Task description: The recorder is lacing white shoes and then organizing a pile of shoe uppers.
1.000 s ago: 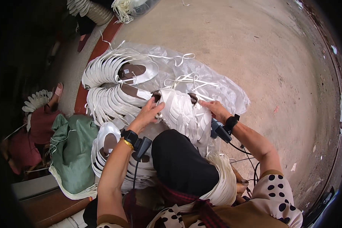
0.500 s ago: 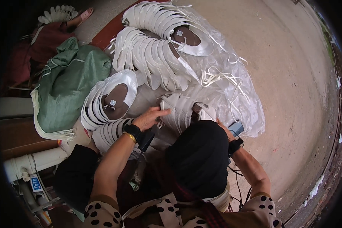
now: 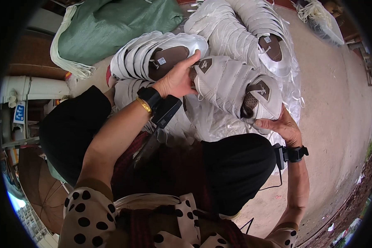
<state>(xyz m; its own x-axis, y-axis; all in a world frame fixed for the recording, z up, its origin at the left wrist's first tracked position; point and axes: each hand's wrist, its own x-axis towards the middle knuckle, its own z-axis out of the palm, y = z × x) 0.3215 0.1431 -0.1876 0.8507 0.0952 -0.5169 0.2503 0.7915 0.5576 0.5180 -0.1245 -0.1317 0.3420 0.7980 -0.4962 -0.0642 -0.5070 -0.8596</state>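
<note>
Between my two hands is a nested stack of light grey shoe uppers (image 3: 227,84), with dark tongue patches at both ends. My left hand (image 3: 175,78) grips its left end, thumb up along the top edge and the other fingers partly hidden. At the right end my right hand (image 3: 283,126) is closed round the last upper, its thumb across the near side. Left of the stack lies a white nested row of uppers (image 3: 130,62) with a brown insole facing up. Beyond, a longer bundle of white uppers (image 3: 217,29) rests on clear plastic sheeting (image 3: 213,124).
A green woven sack (image 3: 115,31) lies at the back left, with white frayed strands along its edge. White pipe (image 3: 41,89) runs at the left. My black-clad knees (image 3: 239,171) are just below the stack. Concrete floor (image 3: 330,103) extends to the right.
The view has swung, so the bundles sit higher in it. The held stack shows more fully, its right end turned toward me. My right hand, mostly behind my knee before, is now visible.
</note>
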